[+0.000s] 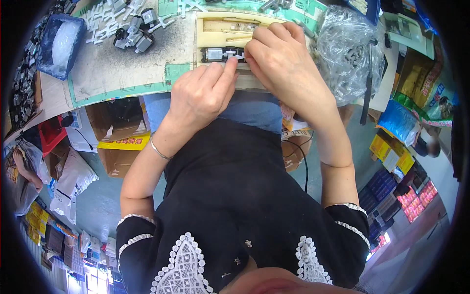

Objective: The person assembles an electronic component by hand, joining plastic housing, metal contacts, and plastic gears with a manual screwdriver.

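A small black housing [205, 55] with a silver motor [214, 54] inside lies in a slot of the cream-coloured fixture [208, 39] at the table's near edge. White plastic parts [232, 54] sit in the housing's middle. My left hand [201, 90] has its index fingertip pressed on them, its other fingers curled and partly hidden. Over the housing's right end, my right hand [284, 59] has its fingers bent together in a pinch; whatever is between the fingertips is hidden.
Left of the fixture lie loose grey motors [134, 34] and white plastic pieces [100, 22]. A blue tray [41, 62] stands farther left. At right are a clear plastic bag [335, 59] and a dark rod [366, 93]. Cardboard boxes [115, 159] stand below the table.
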`<action>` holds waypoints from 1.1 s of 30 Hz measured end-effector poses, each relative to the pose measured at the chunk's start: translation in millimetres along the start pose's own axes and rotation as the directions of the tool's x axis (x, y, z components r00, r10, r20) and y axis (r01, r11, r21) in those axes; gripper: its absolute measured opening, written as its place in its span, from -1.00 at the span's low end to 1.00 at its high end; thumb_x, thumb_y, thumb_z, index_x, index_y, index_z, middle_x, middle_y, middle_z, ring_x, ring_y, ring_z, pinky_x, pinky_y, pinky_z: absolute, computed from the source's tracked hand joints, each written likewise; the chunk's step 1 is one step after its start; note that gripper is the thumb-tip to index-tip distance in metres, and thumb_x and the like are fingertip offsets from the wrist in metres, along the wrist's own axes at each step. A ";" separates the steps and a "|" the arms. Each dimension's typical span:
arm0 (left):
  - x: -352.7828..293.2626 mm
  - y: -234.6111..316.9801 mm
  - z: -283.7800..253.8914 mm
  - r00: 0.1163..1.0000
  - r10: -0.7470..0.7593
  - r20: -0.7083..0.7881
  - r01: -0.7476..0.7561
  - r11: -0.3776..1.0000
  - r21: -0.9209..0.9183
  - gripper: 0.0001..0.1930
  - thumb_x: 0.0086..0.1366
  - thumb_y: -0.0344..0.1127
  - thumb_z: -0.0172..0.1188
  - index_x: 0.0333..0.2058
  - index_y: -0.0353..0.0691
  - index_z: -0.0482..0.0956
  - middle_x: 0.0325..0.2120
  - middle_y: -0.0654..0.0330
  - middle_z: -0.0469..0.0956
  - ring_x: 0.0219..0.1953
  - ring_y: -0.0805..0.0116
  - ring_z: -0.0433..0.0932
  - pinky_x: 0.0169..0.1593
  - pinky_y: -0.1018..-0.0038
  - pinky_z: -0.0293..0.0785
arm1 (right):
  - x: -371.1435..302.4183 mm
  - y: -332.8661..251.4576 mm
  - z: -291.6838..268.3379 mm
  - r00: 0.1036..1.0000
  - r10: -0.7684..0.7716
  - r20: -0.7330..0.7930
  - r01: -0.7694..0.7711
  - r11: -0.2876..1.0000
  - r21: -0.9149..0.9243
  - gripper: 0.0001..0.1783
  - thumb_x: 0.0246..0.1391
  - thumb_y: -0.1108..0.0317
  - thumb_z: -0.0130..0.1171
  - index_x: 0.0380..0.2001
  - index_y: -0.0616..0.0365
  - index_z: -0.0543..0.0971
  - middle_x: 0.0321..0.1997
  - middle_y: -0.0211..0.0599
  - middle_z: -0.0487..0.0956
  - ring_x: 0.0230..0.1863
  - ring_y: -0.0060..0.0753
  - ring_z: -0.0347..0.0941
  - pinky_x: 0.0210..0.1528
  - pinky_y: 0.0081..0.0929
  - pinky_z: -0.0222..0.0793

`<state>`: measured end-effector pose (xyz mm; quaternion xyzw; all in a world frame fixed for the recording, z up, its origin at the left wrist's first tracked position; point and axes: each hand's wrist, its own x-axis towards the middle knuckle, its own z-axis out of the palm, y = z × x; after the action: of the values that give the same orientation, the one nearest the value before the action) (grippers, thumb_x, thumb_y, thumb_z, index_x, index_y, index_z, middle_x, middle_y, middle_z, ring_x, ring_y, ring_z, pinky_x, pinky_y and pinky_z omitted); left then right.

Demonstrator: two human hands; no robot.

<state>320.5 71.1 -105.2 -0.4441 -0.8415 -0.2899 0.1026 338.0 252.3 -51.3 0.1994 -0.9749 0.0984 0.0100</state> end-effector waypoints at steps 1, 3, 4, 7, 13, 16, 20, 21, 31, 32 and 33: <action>-0.2 0.2 0.5 1.000 0.005 -0.008 -0.005 1.000 0.003 -0.72 0.04 -0.36 0.25 -0.22 -0.26 0.58 -0.64 0.30 0.30 -0.64 0.44 0.36 -0.60 0.49 0.28 | 0.7 0.1 0.0 1.000 0.000 0.000 0.000 1.000 0.001 -0.92 -0.24 0.44 0.14 -0.57 0.18 0.49 -0.42 -0.29 0.44 -0.19 -0.30 0.39 0.02 -0.35 0.19; -0.4 0.1 0.9 1.000 0.011 -0.016 -0.011 1.000 0.006 -0.72 0.04 -0.36 0.25 -0.22 -0.26 0.58 -0.64 0.30 0.30 -0.64 0.44 0.36 -0.60 0.49 0.28 | 2.6 0.5 0.2 0.999 -0.038 -0.004 0.037 0.998 -0.044 -0.93 -0.20 0.45 0.10 -0.54 0.18 0.51 -0.42 -0.30 0.44 -0.18 -0.31 0.39 0.05 -0.33 0.19; -0.4 -0.3 1.2 1.000 0.014 -0.017 -0.014 1.000 0.006 -0.72 0.04 -0.37 0.25 -0.22 -0.26 0.58 -0.65 0.30 0.30 -0.65 0.44 0.36 -0.60 0.50 0.28 | 3.2 0.1 -0.7 0.999 -0.037 -0.005 0.036 0.998 -0.045 -0.93 -0.20 0.45 0.10 -0.54 0.18 0.51 -0.42 -0.30 0.44 -0.18 -0.31 0.39 0.05 -0.33 0.19; -2.0 -0.8 2.3 1.000 0.016 -0.017 -0.016 1.000 0.010 -0.70 0.03 -0.37 0.25 -0.21 -0.27 0.58 -0.65 0.31 0.29 -0.65 0.45 0.35 -0.61 0.50 0.27 | 3.6 0.4 -2.6 0.999 -0.038 0.032 0.038 0.999 -0.011 -0.93 -0.20 0.46 0.08 -0.53 0.18 0.51 -0.40 -0.30 0.45 -0.16 -0.29 0.40 0.07 -0.31 0.18; -4.5 2.4 5.2 0.997 0.074 -0.004 -0.074 0.997 -0.007 -0.65 -0.04 -0.38 0.26 -0.19 -0.26 0.58 -0.65 0.33 0.28 -0.66 0.47 0.33 -0.61 0.51 0.27 | -16.3 7.2 3.7 0.988 0.135 -0.070 -0.118 0.970 0.212 -0.87 -0.18 0.42 0.18 -0.44 0.12 0.58 -0.37 -0.36 0.46 -0.12 -0.28 0.38 0.07 -0.27 0.14; -5.4 3.3 10.9 0.998 0.065 0.018 -0.065 0.998 -0.018 -0.63 -0.03 -0.40 0.26 -0.16 -0.25 0.58 -0.66 0.32 0.27 -0.66 0.46 0.33 -0.60 0.50 0.28 | -14.5 6.4 9.4 0.980 0.155 -0.123 -0.130 0.973 0.191 -0.85 -0.17 0.39 0.22 -0.42 0.08 0.60 -0.38 -0.39 0.45 -0.13 -0.30 0.38 0.07 -0.27 0.13; -4.9 14.2 6.7 0.994 0.007 0.113 -0.019 0.994 0.107 -0.60 -0.05 -0.43 0.25 -0.13 -0.25 0.57 -0.67 0.30 0.26 -0.65 0.44 0.34 -0.58 0.49 0.31 | -4.0 -0.8 -1.6 0.993 0.103 -0.054 -0.094 0.986 0.139 -0.79 -0.23 0.44 0.24 -0.39 0.06 0.62 -0.32 -0.38 0.44 -0.15 -0.32 0.36 0.08 -0.25 0.11; -4.1 15.3 6.9 0.994 0.012 0.109 -0.024 0.993 0.113 -0.60 -0.05 -0.43 0.25 -0.13 -0.25 0.57 -0.67 0.30 0.26 -0.65 0.44 0.34 -0.58 0.49 0.31 | -0.1 -1.9 -5.2 0.997 0.079 0.004 -0.079 0.993 0.082 -0.77 -0.25 0.43 0.25 -0.38 0.03 0.63 -0.31 -0.38 0.44 -0.15 -0.32 0.36 0.08 -0.25 0.11; 13.5 -34.6 -25.0 0.999 -0.022 -0.048 0.032 0.973 0.228 -0.58 -0.03 -0.49 0.14 -0.09 -0.31 0.49 -0.48 0.18 0.45 -0.43 0.25 0.44 -0.33 0.39 0.33 | -43.4 27.8 14.6 0.692 0.690 -0.211 -0.367 0.589 0.720 -0.79 -0.16 0.41 0.21 -0.35 0.07 0.65 -0.30 -0.26 0.49 -0.18 -0.21 0.38 -0.03 -0.35 0.23; 23.7 -43.3 -33.5 0.996 -0.081 -0.042 0.091 0.925 0.368 -0.58 -0.03 -0.50 0.11 -0.10 -0.26 0.49 -0.42 0.19 0.47 -0.27 0.27 0.45 -0.21 0.38 0.31 | -46.6 37.2 8.5 0.690 0.691 -0.216 -0.367 0.592 0.718 -0.79 -0.16 0.41 0.21 -0.35 0.07 0.65 -0.30 -0.26 0.49 -0.18 -0.21 0.38 -0.03 -0.35 0.23; 28.7 -53.2 -34.8 0.993 -0.117 -0.032 0.119 0.881 0.457 -0.62 -0.03 -0.51 0.09 -0.14 -0.22 0.50 -0.39 0.23 0.48 -0.19 0.29 0.45 -0.17 0.40 0.29 | -45.1 52.8 3.6 0.747 0.588 -0.311 -0.414 0.777 0.474 -0.78 -0.15 0.41 0.20 -0.33 0.08 0.64 -0.33 -0.24 0.52 -0.21 -0.19 0.40 -0.05 -0.34 0.25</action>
<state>257.8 47.4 -85.7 -0.3548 -0.9115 -0.0897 0.1880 358.9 316.6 -67.4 -0.1049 -0.9254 0.3245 0.1654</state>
